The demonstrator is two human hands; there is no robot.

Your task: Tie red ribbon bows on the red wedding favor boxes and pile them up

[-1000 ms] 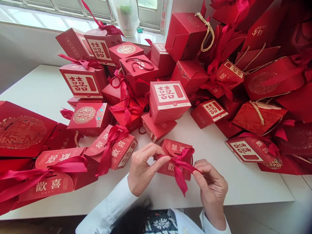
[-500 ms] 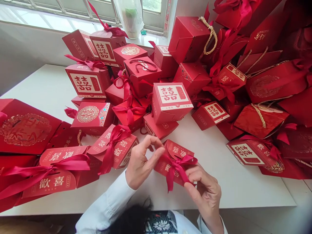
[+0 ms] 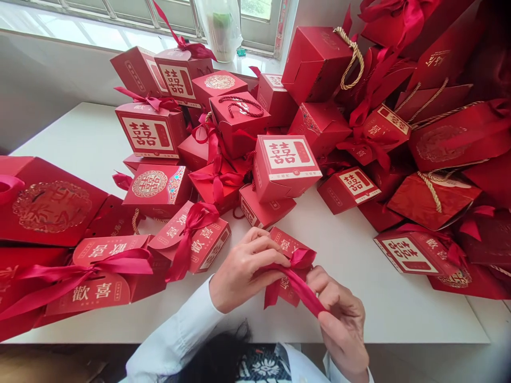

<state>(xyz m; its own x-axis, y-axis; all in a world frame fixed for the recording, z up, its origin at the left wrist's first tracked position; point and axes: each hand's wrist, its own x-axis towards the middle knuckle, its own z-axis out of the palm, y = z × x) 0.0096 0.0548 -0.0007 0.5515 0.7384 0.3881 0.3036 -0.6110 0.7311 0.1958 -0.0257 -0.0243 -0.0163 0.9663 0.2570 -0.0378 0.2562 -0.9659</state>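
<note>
1. Crimson satin ribbon (image 3: 304, 293) runs taut between two bare hands at the near side of the white table (image 3: 423, 319). The right hand (image 3: 339, 319) is nearly closed, thumb and curled fingers pinching one tail.
2. Just across from it, the left hand (image 3: 252, 271) is closed too, thumb under and fingers over the ribbon, close to a loop.
3. Right behind the ribbon sits the small red box (image 3: 284, 242), partly covered by the left hand, seemingly resting on the tabletop. I'd judge the step in hand to be shaping the bow on it; the next move calls for a gentle, even pull that leaves the loop full and the box undisturbed.
4. Beside them, to the left, lies a bow-tied box (image 3: 204, 240).
5. Farther back, a white-panelled box (image 3: 286, 162) perches on another, before a jumbled red pile.
6. Farthest off, a bagged cup (image 3: 222, 40) stands on the windowsill (image 3: 175, 45).
</note>
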